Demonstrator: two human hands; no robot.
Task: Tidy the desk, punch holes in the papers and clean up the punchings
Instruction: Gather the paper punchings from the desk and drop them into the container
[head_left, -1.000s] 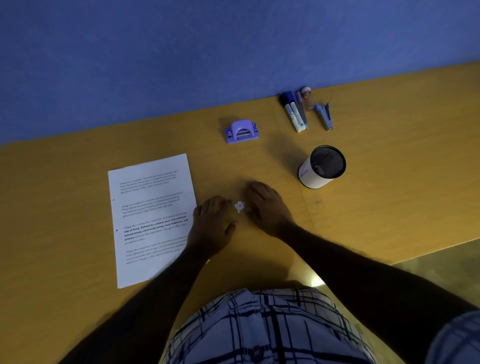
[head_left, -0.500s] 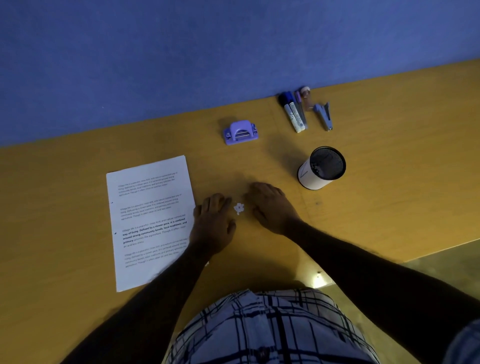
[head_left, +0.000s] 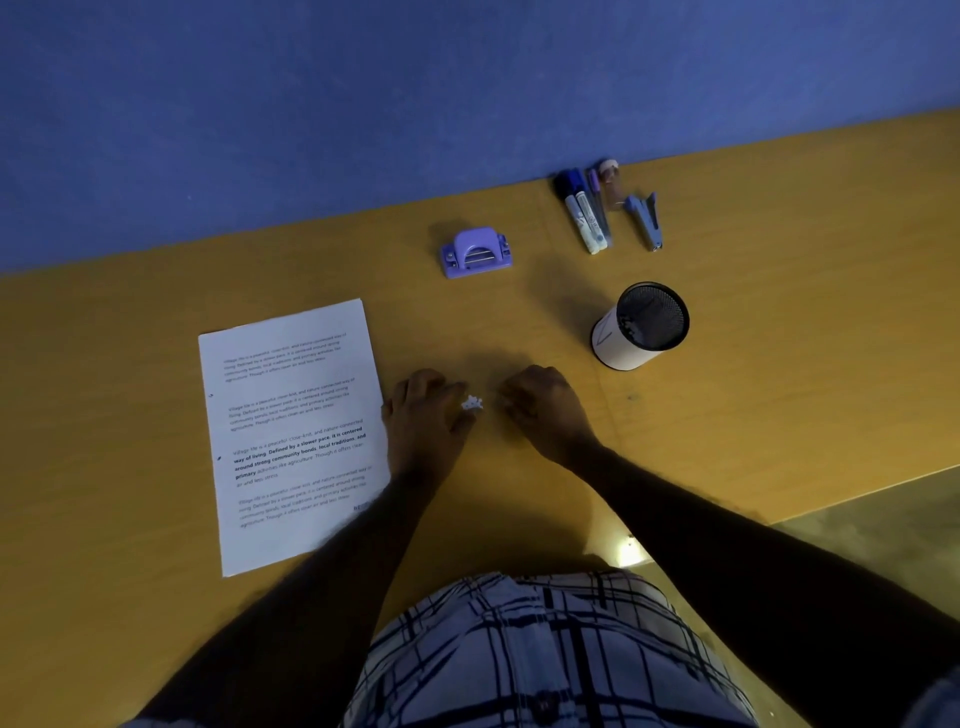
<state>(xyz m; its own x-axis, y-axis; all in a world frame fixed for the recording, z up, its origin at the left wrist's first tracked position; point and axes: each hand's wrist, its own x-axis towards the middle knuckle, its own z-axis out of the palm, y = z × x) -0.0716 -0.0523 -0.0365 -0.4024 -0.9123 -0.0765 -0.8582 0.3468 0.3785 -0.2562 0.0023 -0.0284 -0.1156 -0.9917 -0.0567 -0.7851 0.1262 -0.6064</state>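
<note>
On the desk (head_left: 779, 374), just right of the papers (head_left: 291, 436), the left hand (head_left: 426, 415) and the right hand (head_left: 540, 410), apart, are curling their fingers closer round the punchings (head_left: 471, 403), now heaping small between them for lifting; whether either is pinching I cannot tell.

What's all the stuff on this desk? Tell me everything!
Desk: one, yellow-brown, underneath.
Wall: one, blue, behind.
Paper: sheet count unclear, white with print, left.
Hole punch: one, purple, back middle.
Markers: two, white with blue caps, back right.
Pen: one, purple, beside the markers.
Small bottle: one, pale cap, against the wall.
Stapler: one, blue, right of the pen.
Mesh cup: one, black with white sleeve, right.
Punchings: one pile, white, between the hands.
Checked clothing: black-and-white, bottom edge.
Left hand: one, left of the pile.
Right hand: one, right of the pile, fingers curled.
</note>
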